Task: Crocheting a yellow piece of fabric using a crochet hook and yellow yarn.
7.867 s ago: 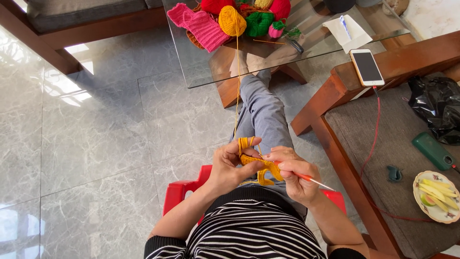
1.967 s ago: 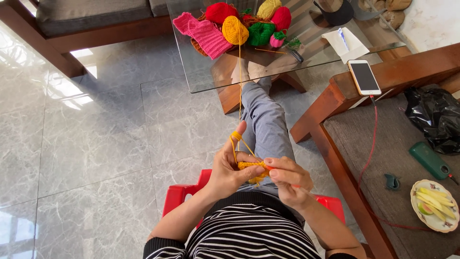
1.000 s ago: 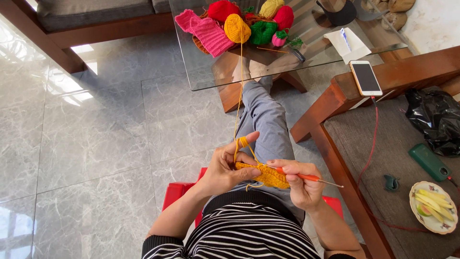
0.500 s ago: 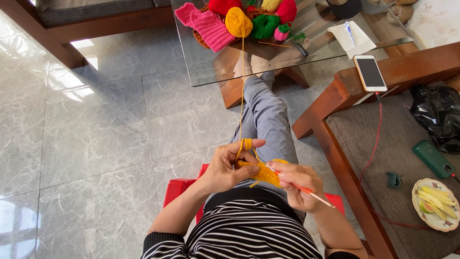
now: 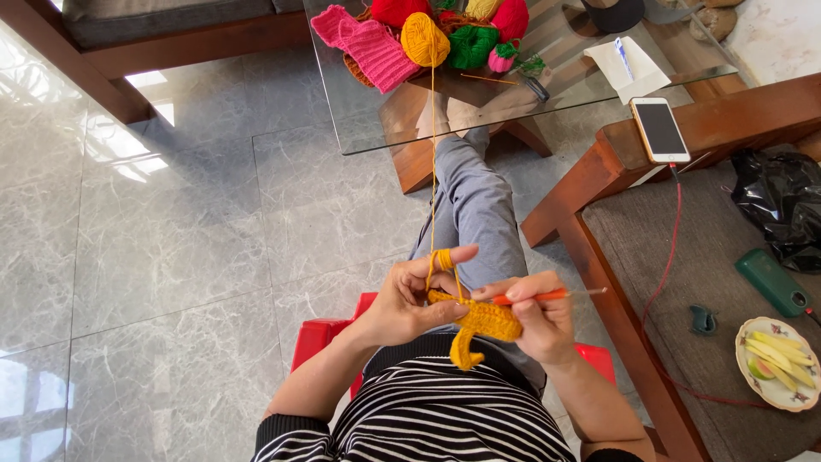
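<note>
Left hand (image 5: 409, 299) pinches the yellow crochet piece (image 5: 481, 322) over the lap, right hand (image 5: 540, 318) grips the hook (image 5: 547, 296); that taut yarn strand (image 5: 433, 171) could probably drag the ball (image 5: 425, 39) off the far table (image 5: 376, 120).

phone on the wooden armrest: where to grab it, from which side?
Grip the phone across its long edges near the upper end, coming from above. It lies flat, screen up, on the wooden armrest, and a red cable plugs into its lower end, so avoid that end.

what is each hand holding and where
Right hand grips the orange-handled crochet hook mid-handle; left hand pinches the yellow crocheted piece at its top edge.
</note>
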